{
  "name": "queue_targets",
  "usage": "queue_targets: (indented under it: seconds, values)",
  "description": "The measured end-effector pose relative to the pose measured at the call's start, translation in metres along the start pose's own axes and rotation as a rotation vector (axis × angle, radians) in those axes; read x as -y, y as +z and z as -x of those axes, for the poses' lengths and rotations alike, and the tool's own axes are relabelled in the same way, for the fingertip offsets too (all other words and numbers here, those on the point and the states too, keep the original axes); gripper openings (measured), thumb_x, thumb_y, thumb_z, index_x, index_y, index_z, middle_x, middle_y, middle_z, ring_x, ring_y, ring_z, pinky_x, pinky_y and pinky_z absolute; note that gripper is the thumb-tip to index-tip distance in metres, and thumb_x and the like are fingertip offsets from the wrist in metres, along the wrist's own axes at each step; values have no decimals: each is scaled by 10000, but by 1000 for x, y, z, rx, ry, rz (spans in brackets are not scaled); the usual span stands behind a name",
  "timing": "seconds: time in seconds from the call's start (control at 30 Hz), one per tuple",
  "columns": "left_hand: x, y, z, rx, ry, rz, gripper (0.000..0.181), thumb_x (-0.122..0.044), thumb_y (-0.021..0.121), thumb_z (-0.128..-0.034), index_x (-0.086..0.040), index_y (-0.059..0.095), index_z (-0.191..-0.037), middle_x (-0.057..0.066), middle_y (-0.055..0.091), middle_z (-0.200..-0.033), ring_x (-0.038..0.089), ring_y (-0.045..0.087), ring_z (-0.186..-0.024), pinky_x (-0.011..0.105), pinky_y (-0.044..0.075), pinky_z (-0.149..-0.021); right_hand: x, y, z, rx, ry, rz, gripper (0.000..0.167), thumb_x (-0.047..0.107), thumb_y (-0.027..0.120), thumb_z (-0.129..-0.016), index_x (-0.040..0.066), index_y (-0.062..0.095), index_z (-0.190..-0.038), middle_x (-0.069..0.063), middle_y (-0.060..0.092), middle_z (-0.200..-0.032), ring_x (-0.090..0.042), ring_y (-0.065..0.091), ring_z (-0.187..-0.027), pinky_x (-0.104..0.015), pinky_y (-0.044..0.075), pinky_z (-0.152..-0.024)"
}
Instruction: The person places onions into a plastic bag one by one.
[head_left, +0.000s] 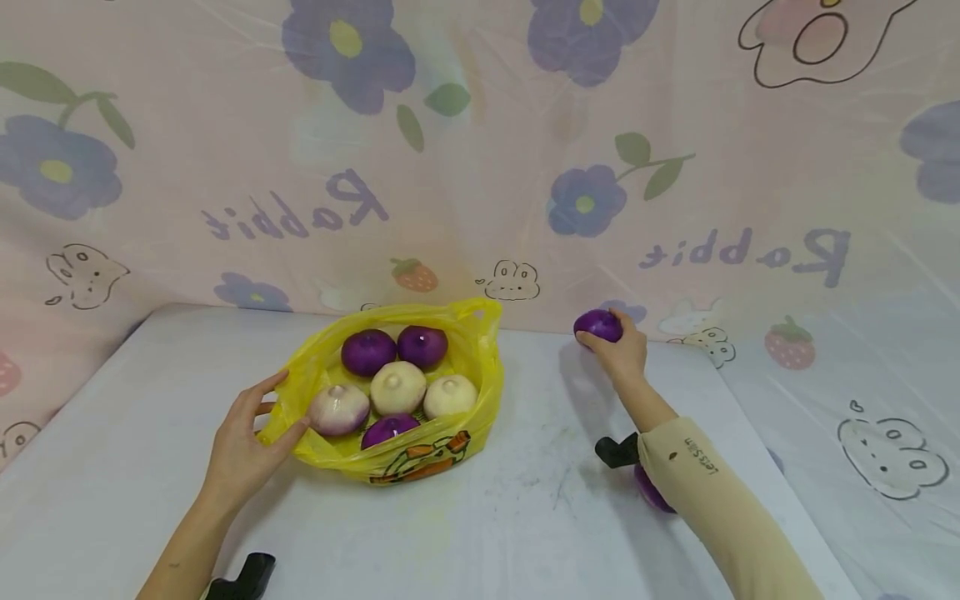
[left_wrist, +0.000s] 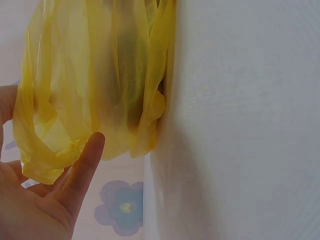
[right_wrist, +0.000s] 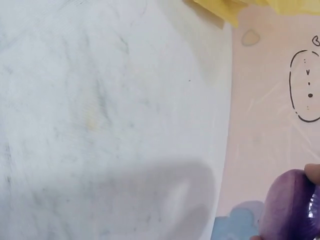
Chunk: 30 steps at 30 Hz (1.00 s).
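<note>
A yellow plastic bag (head_left: 491,367) sits with its mouth wide open on the white table, holding several onions. Among them are a purple onion (head_left: 368,352) at the back and a pale onion (head_left: 397,388) in the middle. My left hand (head_left: 243,454) holds the bag's left rim between thumb and fingers; in the left wrist view the thumb (left_wrist: 89,165) lies against the yellow plastic. To the right, above the table's far edge, my right hand (head_left: 624,346) grips another purple onion (head_left: 597,325). The right wrist view shows only part of that onion (right_wrist: 287,210) and some fingertips.
One more purple onion (head_left: 654,490) lies on the table (head_left: 525,533), partly hidden beneath the right sleeve (head_left: 720,492). Behind the far edge hangs a pink cloth (head_left: 465,192) printed with flowers and rabbits. Black mounts (head_left: 617,451) stick out at both wrists.
</note>
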<state>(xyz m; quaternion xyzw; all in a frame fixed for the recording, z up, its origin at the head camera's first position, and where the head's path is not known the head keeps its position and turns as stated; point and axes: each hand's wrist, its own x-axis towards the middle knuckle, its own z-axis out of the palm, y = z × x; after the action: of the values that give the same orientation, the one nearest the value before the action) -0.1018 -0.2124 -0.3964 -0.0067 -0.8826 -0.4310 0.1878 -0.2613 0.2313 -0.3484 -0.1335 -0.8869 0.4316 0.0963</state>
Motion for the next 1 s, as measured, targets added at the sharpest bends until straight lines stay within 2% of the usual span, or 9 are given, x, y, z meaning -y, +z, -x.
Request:
queue_targets:
  seconds: [0.47, 0.83, 1.0]
  values:
    - [-1, 0, 0, -3, 0, 4, 663, -91, 718, -812, -23, 424, -1401, 236, 465, -1317, 413, 503, -1061, 660, 426, -846, 25, -10, 1, 19, -51, -52, 762, 275, 724, -827, 192, 351, -1485, -194, 305, -1524, -419, 296, -1390, -590, 274, -1107]
    - [-4, 0, 0, 6, -28, 14, 669, -110, 709, -823, -31, 411, -1416, 228, 448, -1350, 408, 496, -1090, 647, 406, -860, 48, -14, 5, 24, -97, -86, 762, 286, 744, -814, 213, 375, -1476, -149, 345, -1520, -385, 308, -1392, -566, 287, -1111]
    - [-4, 0, 0, 8, -22, 18, 669, -115, 707, -827, -35, 408, -1419, 225, 446, -1351, 405, 492, -1091, 655, 404, -862, 60, -14, 8, 42, -141, -136, 765, 270, 746, -812, 200, 373, -1476, -141, 345, -1520, -370, 318, -1389, -552, 296, -1111]
